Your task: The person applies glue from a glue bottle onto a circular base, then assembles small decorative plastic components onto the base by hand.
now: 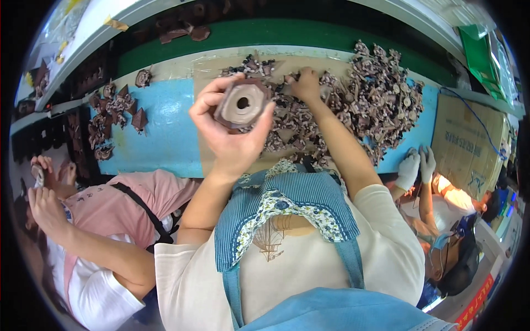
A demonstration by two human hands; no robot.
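Observation:
Raised over the table, my left hand [234, 135] is closed around a brown, many-sided hollow piece [243, 103]. Its pale inner face and the dark round hole in the middle point up at me. My right hand [305, 86] reaches to the far side of a big heap of small brown figurine parts [381, 105]. The fingers there are curled down and pinched; what is between them is too small to make out. More dark little pieces [251, 66] lie just beyond my left hand.
A light blue table [165, 127] carries a smaller group of brown pieces [114, 113] at left. A co-worker in a pink apron [132, 204] sits at left. White-gloved hands [409, 168] of another person rest at the right edge, by a cardboard box [464, 146].

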